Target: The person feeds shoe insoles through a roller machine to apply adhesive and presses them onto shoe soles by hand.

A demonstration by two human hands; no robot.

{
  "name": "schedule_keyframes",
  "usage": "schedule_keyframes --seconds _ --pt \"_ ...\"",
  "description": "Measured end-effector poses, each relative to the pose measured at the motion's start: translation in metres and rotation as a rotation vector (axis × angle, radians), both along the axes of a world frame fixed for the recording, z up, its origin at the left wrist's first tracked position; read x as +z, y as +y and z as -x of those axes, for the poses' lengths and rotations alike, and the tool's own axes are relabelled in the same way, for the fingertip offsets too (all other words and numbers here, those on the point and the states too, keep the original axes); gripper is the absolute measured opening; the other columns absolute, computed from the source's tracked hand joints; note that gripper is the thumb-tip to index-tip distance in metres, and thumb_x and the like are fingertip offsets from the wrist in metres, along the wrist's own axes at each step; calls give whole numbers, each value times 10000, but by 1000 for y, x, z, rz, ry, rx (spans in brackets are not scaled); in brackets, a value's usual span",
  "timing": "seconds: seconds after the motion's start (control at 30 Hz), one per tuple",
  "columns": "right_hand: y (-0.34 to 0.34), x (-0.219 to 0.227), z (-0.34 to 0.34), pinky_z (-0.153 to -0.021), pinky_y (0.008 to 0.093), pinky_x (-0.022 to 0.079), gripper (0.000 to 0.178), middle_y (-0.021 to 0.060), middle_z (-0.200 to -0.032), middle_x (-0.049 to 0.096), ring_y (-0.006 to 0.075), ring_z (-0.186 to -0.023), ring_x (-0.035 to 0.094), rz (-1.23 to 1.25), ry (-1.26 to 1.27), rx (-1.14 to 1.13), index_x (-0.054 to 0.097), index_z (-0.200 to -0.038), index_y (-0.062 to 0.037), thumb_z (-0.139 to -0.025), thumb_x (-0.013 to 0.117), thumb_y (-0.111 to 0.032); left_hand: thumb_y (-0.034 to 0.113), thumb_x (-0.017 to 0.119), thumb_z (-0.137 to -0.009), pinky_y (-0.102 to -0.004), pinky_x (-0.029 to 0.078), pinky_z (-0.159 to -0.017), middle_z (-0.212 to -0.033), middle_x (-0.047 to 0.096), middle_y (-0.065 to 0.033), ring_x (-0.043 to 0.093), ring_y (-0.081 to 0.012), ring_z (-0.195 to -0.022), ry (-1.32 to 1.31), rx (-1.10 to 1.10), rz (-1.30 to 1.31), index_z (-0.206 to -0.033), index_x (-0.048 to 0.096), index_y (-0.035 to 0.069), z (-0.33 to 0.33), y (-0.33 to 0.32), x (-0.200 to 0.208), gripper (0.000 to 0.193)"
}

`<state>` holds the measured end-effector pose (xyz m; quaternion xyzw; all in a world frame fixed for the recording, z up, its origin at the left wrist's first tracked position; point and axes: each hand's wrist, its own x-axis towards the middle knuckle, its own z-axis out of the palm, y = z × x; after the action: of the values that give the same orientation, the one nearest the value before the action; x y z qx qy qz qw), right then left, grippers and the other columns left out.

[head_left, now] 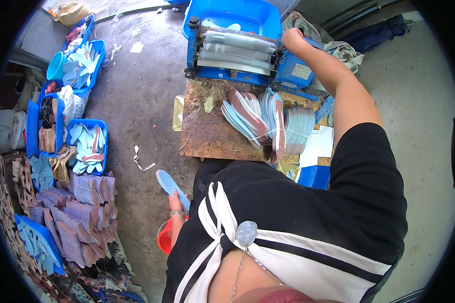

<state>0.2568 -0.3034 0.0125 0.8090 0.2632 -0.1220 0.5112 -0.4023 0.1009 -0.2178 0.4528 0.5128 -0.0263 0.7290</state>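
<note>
Gripping blue insoles (166, 183) low at the left

The left hand (176, 202) is curled around a thin stack of these, held out over the floor (141, 116) beside the bench (197, 139), one digit across the top one. Just below that hand is a red bucket (163, 240), partly covered by the forearm (177, 227), so its contents cannot be made out. The right hand (292, 38) is at the right end of a roller machine (237, 48); its fingers are hidden, so I cannot tell how open it is or whether it has hold of anything.

Behind the machine, a wide blue tub (262, 12) has light blue insoles (233, 27) in it. On the bench lie string-tied bundles (245, 116) of blue and brownish insoles, with a white sheet (318, 144) beside them.

More containers line the left side. A blue crate (102, 50) is heaped with loose insoles (86, 63), and a turquoise bucket (55, 66) stands beside it. A nearer blue bin (105, 132) holds pale blue pieces (83, 136) and a brownish one (92, 158). Next to it, a narrow bin (60, 121) carries dark pieces (48, 108) and a tan stack (46, 139). At lower left, a blue tray (53, 247) is filled with light blue cutouts (35, 242), beside piled purplish-grey insole stacks (81, 212).
</note>
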Motion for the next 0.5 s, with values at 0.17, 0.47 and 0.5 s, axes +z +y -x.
schedule_keyframes --seconds 0.17,0.47,0.5 --pt "6 0 4 -349 395 469 127 54 -691 661 237 -521 626 -1 -67 -13 699 -723 -85 -609 650 -114 243 444 -901 -366 528 -614 -850 556 -144 598 -257 -675 27 2 14 -1162 389 30 -2 -7 11 342" --pt "23 40 47 -484 397 482 151 78 -797 661 242 -660 637 -257 -101 -130 680 -795 -78 -661 624 -120 331 336 -923 -407 492 -759 -1078 542 -205 584 -310 -921 -321 232 211 -1203 374 -7 -75 -12 98 441" --pt "19 50 64 -566 383 483 160 90 -852 654 242 -729 633 -491 -135 -229 664 -837 -73 -695 610 -124 331 336 -923 -407 492 -759 -1078 542 -205 584 -310 -921 -327 222 207 -1203 374 -7 -92 -16 115 441"
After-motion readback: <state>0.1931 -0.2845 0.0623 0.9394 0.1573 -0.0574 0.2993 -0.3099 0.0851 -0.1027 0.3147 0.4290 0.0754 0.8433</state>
